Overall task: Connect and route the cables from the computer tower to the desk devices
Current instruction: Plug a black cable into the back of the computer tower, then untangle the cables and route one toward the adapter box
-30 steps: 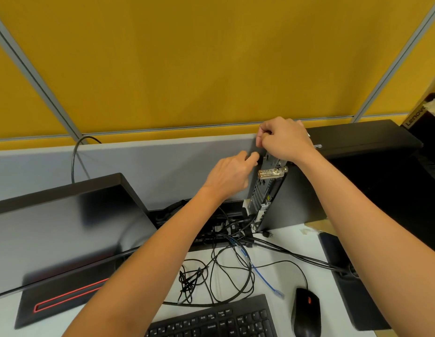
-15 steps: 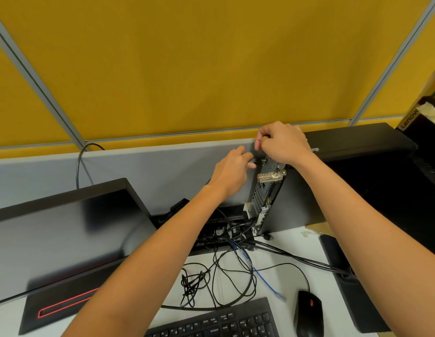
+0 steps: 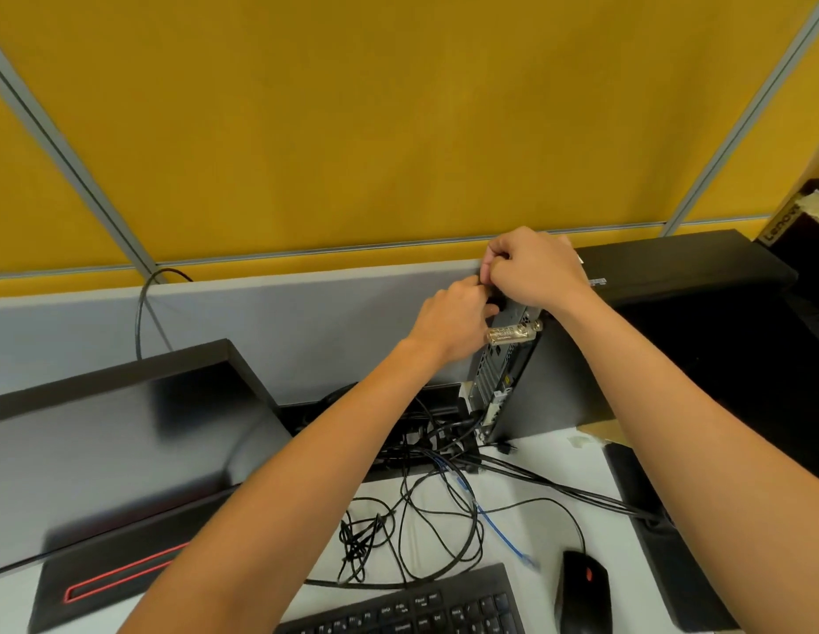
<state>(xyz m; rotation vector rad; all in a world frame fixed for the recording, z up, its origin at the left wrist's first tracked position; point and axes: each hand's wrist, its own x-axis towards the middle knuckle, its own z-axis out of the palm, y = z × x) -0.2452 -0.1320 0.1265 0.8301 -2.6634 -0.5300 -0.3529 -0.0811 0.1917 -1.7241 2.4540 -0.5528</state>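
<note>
**Closing in on the top rear port**

Working at the upper back corner of the computer tower (image 3: 673,359), both hands have drawn together over the last second: the left hand (image 3: 453,322) has risen from just below until it touches the right hand (image 3: 531,267). That suggests a plug is being seated, though the connector itself is hidden between the fingers. The right hand is curled over the tower's top rear edge, pinching something small and dark; what it is I cannot tell. The left hand's fingers are bent against the rear panel, holding what I cannot make out. Well below both wrists, loose cables (image 3: 421,519) lie tangled, still unrouted, near the keyboard (image 3: 421,606) and mouse (image 3: 584,588).
</note>
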